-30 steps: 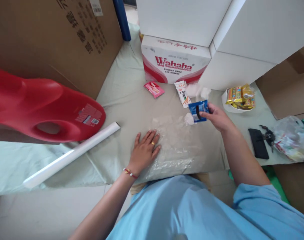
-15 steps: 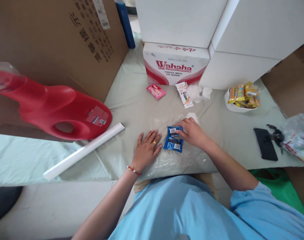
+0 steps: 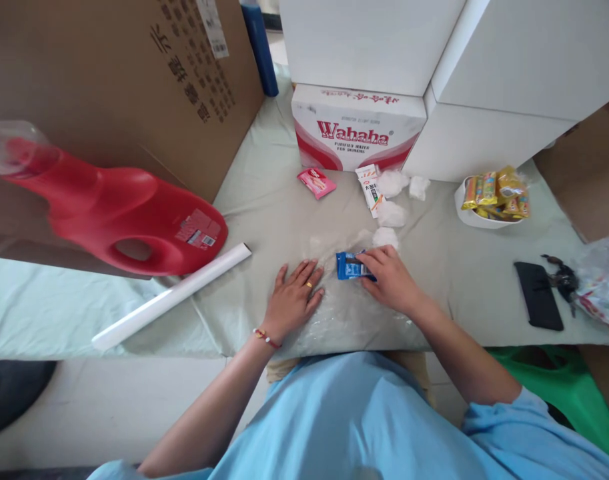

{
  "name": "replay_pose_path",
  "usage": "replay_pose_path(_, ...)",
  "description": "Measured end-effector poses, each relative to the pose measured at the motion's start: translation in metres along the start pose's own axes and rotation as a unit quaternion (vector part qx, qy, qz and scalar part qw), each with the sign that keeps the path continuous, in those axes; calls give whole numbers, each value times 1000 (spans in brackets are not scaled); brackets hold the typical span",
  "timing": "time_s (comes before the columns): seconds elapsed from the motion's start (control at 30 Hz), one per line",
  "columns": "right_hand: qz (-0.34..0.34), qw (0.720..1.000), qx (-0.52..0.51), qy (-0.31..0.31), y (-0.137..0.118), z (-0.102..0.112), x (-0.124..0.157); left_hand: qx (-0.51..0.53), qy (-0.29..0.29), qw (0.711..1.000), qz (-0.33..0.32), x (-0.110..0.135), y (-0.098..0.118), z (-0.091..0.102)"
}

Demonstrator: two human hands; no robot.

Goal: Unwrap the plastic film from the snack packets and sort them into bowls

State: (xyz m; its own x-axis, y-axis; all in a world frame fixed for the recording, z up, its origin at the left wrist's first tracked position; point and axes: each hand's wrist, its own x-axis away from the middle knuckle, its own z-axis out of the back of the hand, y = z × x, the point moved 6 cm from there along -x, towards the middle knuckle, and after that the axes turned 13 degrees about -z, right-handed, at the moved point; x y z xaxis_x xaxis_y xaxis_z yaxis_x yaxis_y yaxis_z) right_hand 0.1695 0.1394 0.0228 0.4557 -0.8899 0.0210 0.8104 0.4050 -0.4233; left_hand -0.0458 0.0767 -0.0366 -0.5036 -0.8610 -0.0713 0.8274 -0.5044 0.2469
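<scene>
The blue packet [image 3: 351, 265] is held at its right end by the right hand [image 3: 391, 283], with thumb and fingers pinched about it, above the clear plastic [image 3: 344, 327] spread on the cloth-covered surface [image 3: 274, 220]; whether the plastic is touched by the packet cannot be told. The left hand [image 3: 294, 303] is laid palm down beside the packet, fingers slightly spread, at the plastic's left edge. White wads [image 3: 391, 213] are scattered just beyond the right hand, near a white packet [image 3: 369, 190]. A pink packet [image 3: 317, 182] is placed farther left, before the Wahaha box [image 3: 357, 130]. Yellow packets [image 3: 489, 190] are held in a white tub [image 3: 477, 218] to the right.
</scene>
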Motion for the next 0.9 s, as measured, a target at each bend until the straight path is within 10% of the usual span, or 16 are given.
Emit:
replay_pose_path(0.27, -13, 990, 115, -76, 0, -19, -40, -10, -11, 1000, -1, 0, 0, 1)
replay_pose_path(0.6, -12, 999, 4, -43, 16, 10, -13, 7, -13, 1000, 4, -1, 1, 3)
replay_pose_path(0.9, -10, 993, 50, -106, -7, -35, 0, 12, -4, 1000, 4, 0, -1, 3)
